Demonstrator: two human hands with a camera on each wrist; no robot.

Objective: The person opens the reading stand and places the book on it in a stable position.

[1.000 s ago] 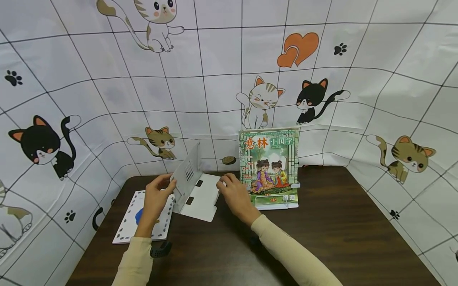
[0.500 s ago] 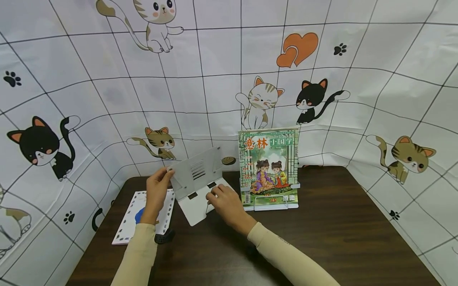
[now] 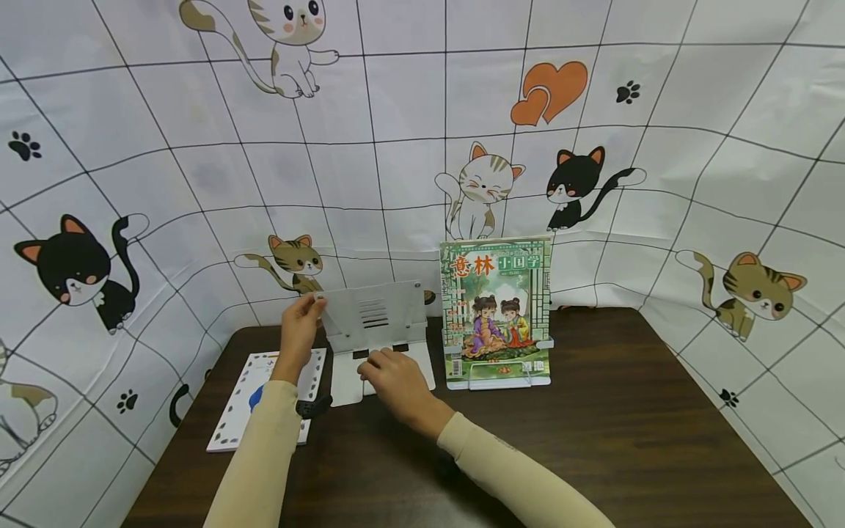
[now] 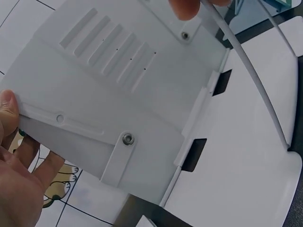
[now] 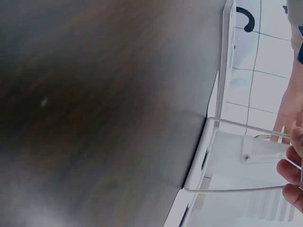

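A white metal book stand (image 3: pixel 372 317) stands unfolded on the dark table, its slotted back plate raised from a flat base (image 4: pixel 236 161). My left hand (image 3: pixel 299 336) grips the plate's upper left corner, thumb on the front and fingers behind, as the left wrist view shows. Over the base, my right hand (image 3: pixel 398 383) pinches the stand's wire page holder (image 5: pixel 232 190). That wire is raised off the base, and its two legs run up to my right fingertips (image 5: pixel 289 170) in the right wrist view.
To the right, a green magazine (image 3: pixel 505 308) leans upright on a similar stand. A white booklet (image 3: pixel 227 411) with a dark-spotted border lies at left, partly under my left forearm. Behind the table (image 3: pixel 594 440) hangs a cat-print cloth (image 3: pixel 409 176).
The stand has turned from facing sideways to facing me, its back plate swinging right. My right hand has moved left and closer over the base. My left hand has kept its corner and risen slightly.
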